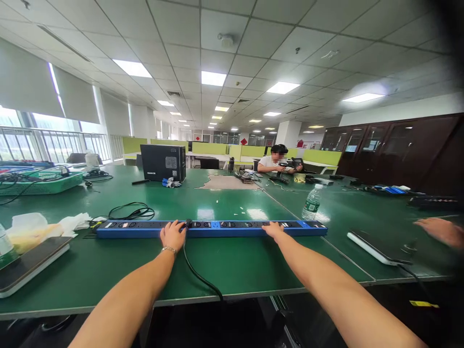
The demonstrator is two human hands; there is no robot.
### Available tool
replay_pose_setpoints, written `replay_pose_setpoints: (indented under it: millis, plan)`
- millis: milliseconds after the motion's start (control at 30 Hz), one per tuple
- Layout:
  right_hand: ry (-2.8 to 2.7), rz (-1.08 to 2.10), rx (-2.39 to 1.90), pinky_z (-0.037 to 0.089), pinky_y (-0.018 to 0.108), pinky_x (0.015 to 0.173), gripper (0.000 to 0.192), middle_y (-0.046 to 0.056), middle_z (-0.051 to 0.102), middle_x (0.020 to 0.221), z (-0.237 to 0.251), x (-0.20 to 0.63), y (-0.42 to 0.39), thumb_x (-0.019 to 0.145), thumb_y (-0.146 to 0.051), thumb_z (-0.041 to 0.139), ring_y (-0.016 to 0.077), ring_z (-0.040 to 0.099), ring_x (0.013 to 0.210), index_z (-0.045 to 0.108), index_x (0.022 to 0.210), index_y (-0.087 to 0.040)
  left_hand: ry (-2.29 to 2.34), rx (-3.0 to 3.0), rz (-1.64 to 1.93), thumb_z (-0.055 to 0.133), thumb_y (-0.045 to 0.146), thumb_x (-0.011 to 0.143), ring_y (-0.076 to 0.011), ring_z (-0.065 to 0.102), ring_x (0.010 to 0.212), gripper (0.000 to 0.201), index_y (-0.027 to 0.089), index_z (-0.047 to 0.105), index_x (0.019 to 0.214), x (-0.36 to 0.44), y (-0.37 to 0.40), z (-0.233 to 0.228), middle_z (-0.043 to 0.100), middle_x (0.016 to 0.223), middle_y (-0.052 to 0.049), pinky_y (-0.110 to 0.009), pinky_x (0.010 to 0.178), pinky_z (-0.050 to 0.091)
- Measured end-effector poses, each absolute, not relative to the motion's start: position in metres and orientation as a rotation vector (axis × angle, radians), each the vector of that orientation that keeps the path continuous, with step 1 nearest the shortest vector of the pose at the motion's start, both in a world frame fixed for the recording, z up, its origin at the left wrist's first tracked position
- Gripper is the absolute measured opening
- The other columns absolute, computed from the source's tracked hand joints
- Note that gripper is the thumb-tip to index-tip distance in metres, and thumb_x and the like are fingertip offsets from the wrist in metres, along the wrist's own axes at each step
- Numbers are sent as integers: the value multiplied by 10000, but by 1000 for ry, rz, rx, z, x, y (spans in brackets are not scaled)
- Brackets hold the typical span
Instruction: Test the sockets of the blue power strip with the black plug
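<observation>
A long blue power strip with a black socket face lies across the green table in front of me. My left hand is closed over its left half, fingers on the top and thumb beside a black plug. The plug sits in one of the sockets, and its black cord runs down over the table's near edge. Farther right, my right hand grips the strip with bent fingers over its top; the thumb is partly hidden.
A water bottle stands behind the strip's right end. A coiled black cable lies behind its left end. A computer tower stands farther back. Flat devices lie left and right. Another person's hand is at right; a co-worker sits opposite.
</observation>
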State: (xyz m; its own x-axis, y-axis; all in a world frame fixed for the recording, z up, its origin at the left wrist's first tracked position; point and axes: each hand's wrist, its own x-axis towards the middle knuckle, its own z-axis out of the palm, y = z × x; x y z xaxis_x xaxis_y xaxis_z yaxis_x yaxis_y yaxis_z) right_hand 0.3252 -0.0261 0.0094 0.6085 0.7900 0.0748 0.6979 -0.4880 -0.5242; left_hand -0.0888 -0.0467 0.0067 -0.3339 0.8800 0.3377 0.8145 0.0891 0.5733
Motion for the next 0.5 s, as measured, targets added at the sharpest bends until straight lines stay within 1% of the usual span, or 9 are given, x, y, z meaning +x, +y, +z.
replay_pose_setpoints:
  millis: [67, 133, 200, 267, 333, 400, 433, 500]
  plan:
    - [-1123, 268, -2314, 499, 461, 936, 354, 94, 552, 1291, 10, 328, -25, 932, -355, 586, 233, 576, 1112, 559, 1238, -178, 2291, 1753, 1093, 548, 357, 934, -239, 554, 1140, 249, 230, 622, 1135, -94, -51, 7, 584, 1259, -78, -450, 964, 462]
    - [-1061, 276, -2287, 481, 468, 956, 342, 91, 554, 1290, 9, 331, -25, 930, -363, 585, 233, 566, 1124, 572, 1218, -178, 2361, 1693, 1089, 514, 367, 929, -287, 504, 1206, 226, 236, 663, 1037, -101, -54, 8, 605, 1224, -88, -474, 988, 409]
    - [-978, 262, -2248, 445, 486, 985, 312, 89, 585, 1245, 4, 336, -28, 892, -380, 624, 253, 543, 1155, 617, 1146, -199, 2400, 1632, 1041, 466, 377, 934, -322, 525, 1168, 277, 202, 682, 943, -109, -54, 10, 645, 1118, -117, -485, 944, 420]
    - [-883, 229, -2199, 423, 497, 983, 238, 95, 649, 1096, -2, 341, -34, 809, -386, 689, 296, 522, 1175, 678, 1000, -246, 2380, 1603, 949, 433, 377, 952, -309, 591, 1054, 331, 174, 684, 881, -117, -52, 11, 671, 997, -121, -466, 877, 466]
    - [-789, 181, -2137, 426, 497, 946, 152, 104, 671, 930, -8, 347, -42, 758, -381, 696, 326, 521, 1158, 696, 860, -270, 2333, 1589, 852, 464, 370, 962, -256, 625, 979, 294, 160, 670, 963, -123, -47, 12, 668, 1011, -99, -434, 841, 508]
    - [-698, 135, -2060, 442, 478, 887, 111, 106, 662, 822, -12, 354, -50, 737, -368, 677, 329, 555, 1082, 681, 764, -261, 2294, 1583, 785, 540, 359, 944, -221, 627, 985, 283, 156, 614, 1127, -126, -42, 11, 633, 1132, -91, -421, 840, 535]
    - [-654, 120, -2016, 451, 461, 850, 102, 102, 652, 768, -13, 357, -53, 723, -356, 672, 324, 576, 1024, 665, 719, -254, 2280, 1586, 765, 569, 354, 932, -215, 622, 1004, 321, 161, 580, 1188, -126, -40, 10, 609, 1185, -91, -422, 849, 540]
    - [-565, 103, -1924, 457, 426, 765, 129, 86, 608, 643, -17, 362, -58, 696, -325, 667, 313, 601, 899, 613, 614, -241, 2256, 1602, 745, 585, 346, 926, -217, 614, 1030, 354, 167, 554, 1230, -126, -35, 7, 587, 1228, -94, -430, 863, 541]
